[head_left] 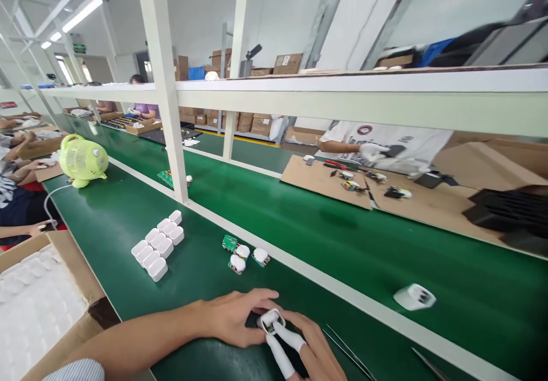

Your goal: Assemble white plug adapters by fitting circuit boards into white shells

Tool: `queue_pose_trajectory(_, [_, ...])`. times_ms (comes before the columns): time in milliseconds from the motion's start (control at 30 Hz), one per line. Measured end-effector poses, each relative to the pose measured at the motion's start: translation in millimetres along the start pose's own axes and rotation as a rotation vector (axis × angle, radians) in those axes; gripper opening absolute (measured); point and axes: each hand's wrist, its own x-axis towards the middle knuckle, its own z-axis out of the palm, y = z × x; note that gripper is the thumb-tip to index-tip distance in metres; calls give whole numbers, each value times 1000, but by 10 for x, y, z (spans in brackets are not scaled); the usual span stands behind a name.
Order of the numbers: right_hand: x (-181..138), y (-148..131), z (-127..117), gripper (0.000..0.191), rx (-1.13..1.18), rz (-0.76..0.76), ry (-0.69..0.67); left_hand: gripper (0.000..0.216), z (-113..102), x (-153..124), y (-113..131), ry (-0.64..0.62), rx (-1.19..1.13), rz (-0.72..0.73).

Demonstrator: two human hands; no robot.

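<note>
My left hand (233,317) and my right hand (306,347) meet low on the green belt (299,221), both closed round a small white charger housing (269,320) with its open end up. White finger cots cover two fingers of my right hand. Just beyond lie small green circuit boards with white caps (242,254). A block of several empty white housings (159,244) stands to the left.
A cardboard box with white foam trays (38,301) sits at the lower left. One white housing (414,296) lies on the belt at right, tweezers (349,349) near my right hand. A green fan (82,160) stands far left. Other people work along and across the line.
</note>
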Motion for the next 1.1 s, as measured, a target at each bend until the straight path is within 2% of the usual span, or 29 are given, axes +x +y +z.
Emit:
queue_pose_trajectory(133, [-4, -73, -2, 37, 90, 175, 69, 80, 2, 4, 55, -12, 18, -87])
queue_pose_trajectory(200, [16, -84, 0, 40, 141, 191, 32, 76, -3, 16, 39, -5, 25, -116])
queue_pose_trajectory(300, [49, -97, -6, 29, 207, 209, -33, 76, -3, 33, 6, -20, 1, -116])
queue_pose_trajectory(433, [62, -114, -51, 29, 199, 168, -73, 74, 1, 41, 13, -46, -3, -141])
queue_pose_trajectory(633, [52, -81, -118, 29, 34, 45, -142, 72, 0, 44, 28, -81, 12, -159])
queue_pose_trajectory(833, [-4, -69, -115, 41, 89, 97, -52, 68, 36, 30, -5, -65, 39, -153])
queue_pose_trajectory(1100, [-32, -69, -94, 48, 29, 80, -38, 64, 52, 23, -30, -56, 49, -130])
